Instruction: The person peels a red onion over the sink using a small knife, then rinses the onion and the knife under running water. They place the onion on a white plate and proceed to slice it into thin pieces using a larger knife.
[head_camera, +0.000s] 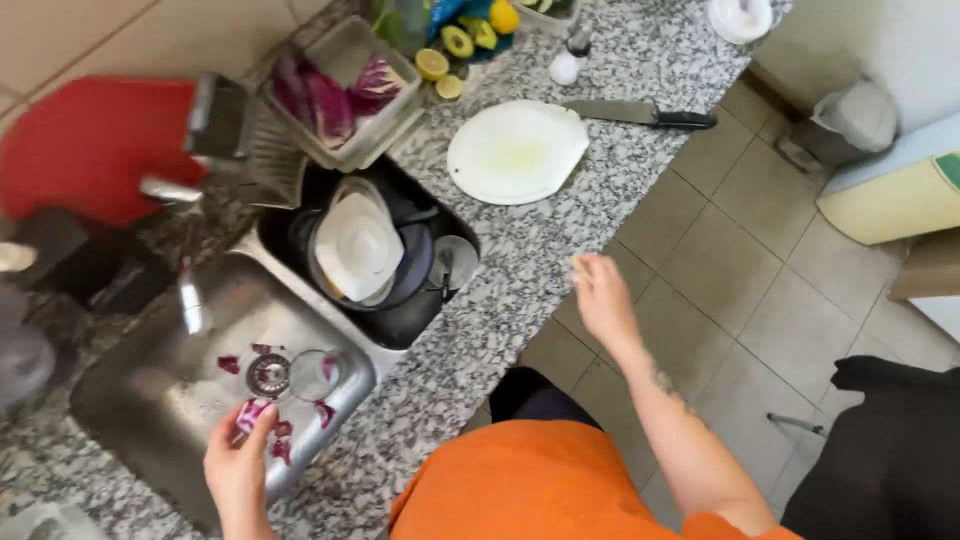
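Note:
My left hand (240, 465) reaches into the steel sink (130, 400) and pinches a scrap of purple cabbage (250, 412) near the drain strainer (268, 375). More purple scraps lie around the drain, beside a clear glass (315, 372). My right hand (603, 295) hovers at the front edge of the granite counter (520, 270), fingers loosely curled on something small and pale that I cannot make out.
A second basin holds stacked plates and bowls (360, 245). A container of purple cabbage (340, 95) sits on a dish rack. A white round cutting board (515, 152), a large knife (645, 115), lemon halves (435, 65), a red board (95, 145) and the tap (185, 270) are about.

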